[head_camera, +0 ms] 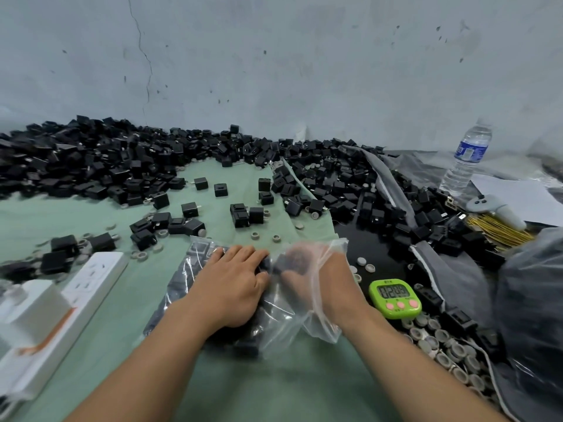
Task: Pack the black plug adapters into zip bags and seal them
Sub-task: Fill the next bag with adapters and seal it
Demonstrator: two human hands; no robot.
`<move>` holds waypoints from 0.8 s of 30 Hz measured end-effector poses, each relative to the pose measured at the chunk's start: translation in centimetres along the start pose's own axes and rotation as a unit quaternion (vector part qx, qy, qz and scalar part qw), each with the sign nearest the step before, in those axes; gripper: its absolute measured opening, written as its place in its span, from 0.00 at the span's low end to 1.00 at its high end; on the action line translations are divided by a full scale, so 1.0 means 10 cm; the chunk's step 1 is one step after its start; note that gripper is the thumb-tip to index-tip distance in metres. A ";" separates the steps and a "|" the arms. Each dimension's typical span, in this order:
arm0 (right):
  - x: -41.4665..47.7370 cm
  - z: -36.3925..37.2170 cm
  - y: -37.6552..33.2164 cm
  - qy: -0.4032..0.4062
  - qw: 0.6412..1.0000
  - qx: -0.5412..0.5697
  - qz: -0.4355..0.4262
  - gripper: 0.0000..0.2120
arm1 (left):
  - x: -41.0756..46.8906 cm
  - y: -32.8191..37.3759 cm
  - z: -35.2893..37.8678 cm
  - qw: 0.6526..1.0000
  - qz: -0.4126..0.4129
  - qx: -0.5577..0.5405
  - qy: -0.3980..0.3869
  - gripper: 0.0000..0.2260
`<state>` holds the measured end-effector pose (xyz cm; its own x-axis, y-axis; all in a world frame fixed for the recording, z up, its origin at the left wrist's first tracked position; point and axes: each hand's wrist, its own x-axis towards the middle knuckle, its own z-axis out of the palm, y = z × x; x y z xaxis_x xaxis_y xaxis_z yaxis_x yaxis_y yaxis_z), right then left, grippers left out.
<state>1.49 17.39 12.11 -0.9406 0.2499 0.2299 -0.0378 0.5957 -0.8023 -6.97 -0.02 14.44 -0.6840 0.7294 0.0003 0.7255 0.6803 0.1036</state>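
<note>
Left of green timer [395,298]: right hand [323,278] inside clear zip bag [286,336], grip curled on black plug adapter [294,263]. Left hand [234,284] flat, grip open, pressing filled bags [179,287]. Loose adapter heap [91,166] crowds behind.

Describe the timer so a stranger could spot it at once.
On the green cloth, find the right hand. Just right of it, on the black surface, lies the timer: the only lime-green thing, with a digital display and three pink buttons, among grey caps and black adapters.

Bare L grip [234,284] & R grip [320,275], forearms bare too.
</note>
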 end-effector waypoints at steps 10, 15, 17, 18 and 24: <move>0.04 0.04 0.03 -0.015 0.996 -0.089 -0.006 0.08 | 0.04 0.03 0.04 0.999 -0.029 -0.009 -0.016 0.33; -0.14 0.10 -0.26 -0.059 0.997 0.035 0.018 0.05 | -0.04 -0.06 -0.05 0.999 -0.032 -0.004 -0.018 0.27; -0.19 0.12 -0.32 -0.080 0.996 0.038 -0.007 0.10 | -0.08 -0.13 -0.07 0.998 -0.046 0.000 -0.033 0.26; -0.16 0.14 -0.30 -0.068 0.997 -0.027 -0.029 0.13 | -0.10 -0.16 -0.08 0.998 -0.053 0.001 -0.039 0.27; 0.10 0.23 -0.33 -0.108 0.979 -0.159 0.061 0.06 | -0.09 -0.01 -0.02 0.998 -0.065 -0.007 0.005 0.27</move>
<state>-0.11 13.89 13.73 -0.9820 0.1886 -0.0065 0.1552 0.7874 -0.5966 -6.43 -0.77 14.59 -0.7736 0.6337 -0.0036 0.6289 0.7685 0.1179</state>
